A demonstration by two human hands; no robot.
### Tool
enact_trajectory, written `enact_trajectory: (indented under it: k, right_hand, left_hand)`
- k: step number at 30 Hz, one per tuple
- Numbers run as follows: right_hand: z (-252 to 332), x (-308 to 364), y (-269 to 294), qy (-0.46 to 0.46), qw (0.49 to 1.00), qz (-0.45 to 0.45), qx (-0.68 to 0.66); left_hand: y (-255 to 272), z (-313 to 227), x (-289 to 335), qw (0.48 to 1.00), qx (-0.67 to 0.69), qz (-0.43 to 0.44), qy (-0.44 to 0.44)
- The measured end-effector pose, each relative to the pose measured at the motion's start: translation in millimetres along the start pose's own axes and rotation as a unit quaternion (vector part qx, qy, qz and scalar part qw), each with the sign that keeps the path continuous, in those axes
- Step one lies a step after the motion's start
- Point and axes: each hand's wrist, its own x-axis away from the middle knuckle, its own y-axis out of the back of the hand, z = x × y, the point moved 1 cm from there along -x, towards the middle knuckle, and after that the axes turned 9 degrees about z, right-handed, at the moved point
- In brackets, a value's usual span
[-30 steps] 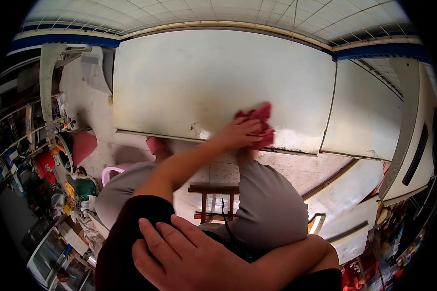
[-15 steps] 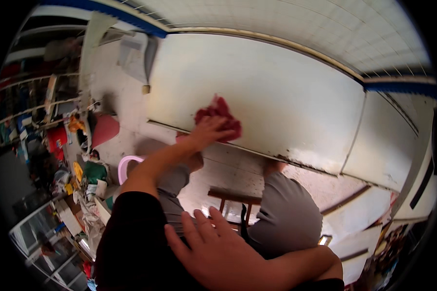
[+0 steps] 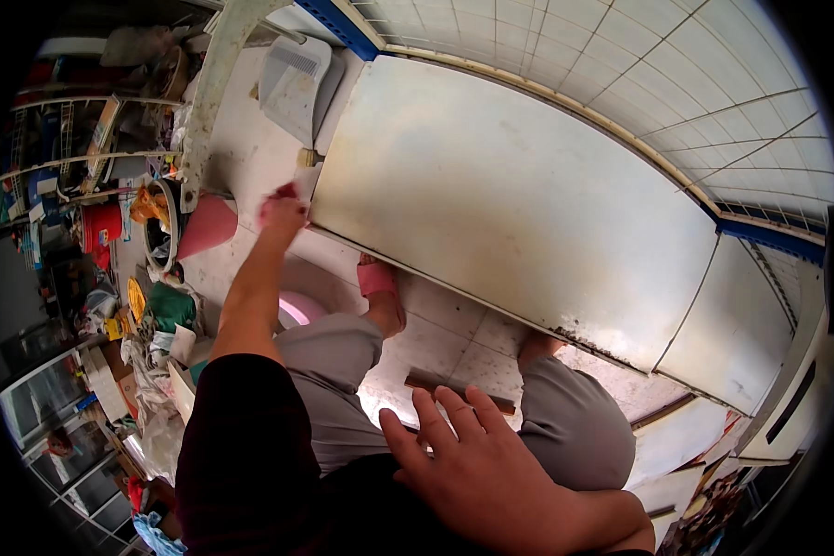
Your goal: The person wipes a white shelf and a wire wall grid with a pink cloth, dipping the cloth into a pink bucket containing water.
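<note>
A crumpled red cloth point(image 3: 283, 193) is bunched in my left hand point(image 3: 289, 219), whose fingers are curled around it and somewhat blurred. That hand hangs off the near left corner of a white panel point(image 3: 519, 195), over the tiled floor. The panel's surface has yellowish stains, and dark grime point(image 3: 588, 341) lines part of its front edge. Close to my body, my right hand point(image 3: 473, 459) is held over my lap with its fingers spread and nothing in them.
A grey dustpan point(image 3: 294, 85) stands at the panel's far left. White wire mesh point(image 3: 612, 65) rises behind the panel. Left are cluttered shelves point(image 3: 83, 176), a pink-red object point(image 3: 208, 227) and a pink basin point(image 3: 301, 309). My foot in a pink slipper point(image 3: 377, 278) is by the front edge.
My left hand has moved left with the red cloth, from the panel's surface to beyond its left corner. My right hand stays open over my lap. The view has shifted slightly.
</note>
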Motion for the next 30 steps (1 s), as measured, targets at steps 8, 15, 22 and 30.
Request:
enact_trajectory:
  k: [8,15,22,30]
  right_hand:
    - [-4.2,-8.7,6.6,0.03,0.998,0.056,0.019]
    - [2.7,1.4,-4.6,0.018,1.0,0.012,0.015]
    - [-2.8,9.9,-0.4,0.008,1.0,0.013,0.009]
    - [-19.7,7.5,3.3,-0.007,0.999,0.033,-0.003]
  left_hand:
    - [95.5,-4.0,18.6,0.961,0.128,-0.198,0.147]
    - [130.8,-125.2,-1.7,0.845,0.45,-0.235,-0.168]
    - [86.7,-254.9,42.6,0.977,0.141,-0.063,-0.145]
    - [65.7,-182.3,-37.6,0.957,0.059,-0.259,-0.113]
